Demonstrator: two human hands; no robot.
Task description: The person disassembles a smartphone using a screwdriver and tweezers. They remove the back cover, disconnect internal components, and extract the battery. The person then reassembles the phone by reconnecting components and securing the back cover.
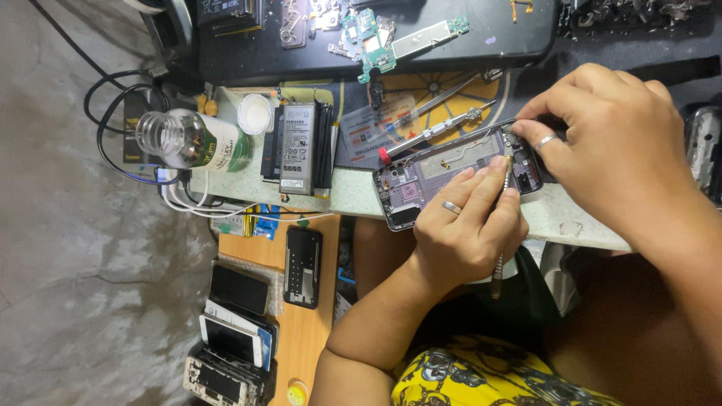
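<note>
One opened smartphone lies back-up on the pale green bench edge, its cover off and the inner frame bare. The left hand is clenched around a thin screwdriver, tip set into the phone's far end; the right hand pinches that same end to steady it. Much of the stripping looks done: a battery sits just beside the phone and a green circuit board lies apart on the black mat. Small fixings in the frame seem left. Tweezers and a glass bottle stand nearby, with stacked phones lower down
</note>
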